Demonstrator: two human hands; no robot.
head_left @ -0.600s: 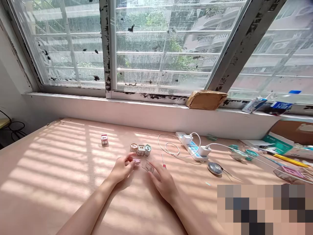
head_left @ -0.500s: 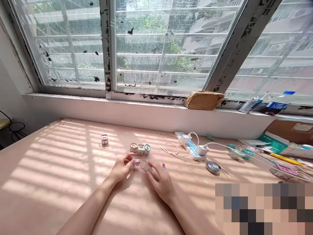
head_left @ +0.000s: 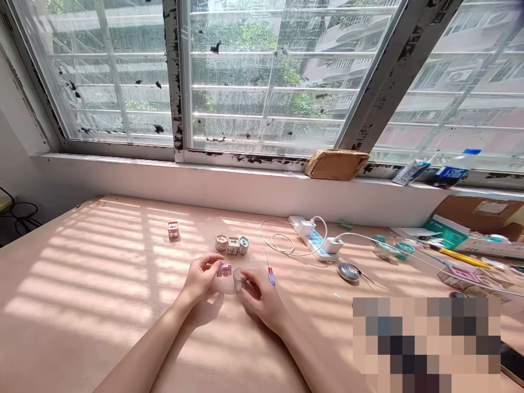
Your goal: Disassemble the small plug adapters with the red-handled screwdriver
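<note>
My left hand point(head_left: 203, 278) pinches a small pink pencil sharpener insert point(head_left: 225, 269) by its left side, just above the table. Across from it, my right hand point(head_left: 262, 297) has thumb and fingers closed round a clear plastic sharpener case point(head_left: 238, 279), its near side partly hidden by the fingers. Insert and case are apart, with a narrow gap between them. Beyond the hands stand an orange-topped sharpener point(head_left: 221, 243), a white-topped sharpener point(head_left: 233, 245) and a green-topped sharpener point(head_left: 244, 245), side by side. A red sharpener point(head_left: 173, 230) sits alone farther left.
A small screwdriver point(head_left: 271, 275) lies right of my right hand. Behind it are a white power strip point(head_left: 313, 240) with cables and a round metal tin point(head_left: 348, 272). Green and pink plastic parts, a yellow pen point(head_left: 462, 256) and boxes crowd the right side.
The clear case has turned more upright in my right hand and come closer to the pink insert. My left hand has tilted the insert. The view has shifted slightly.
</note>
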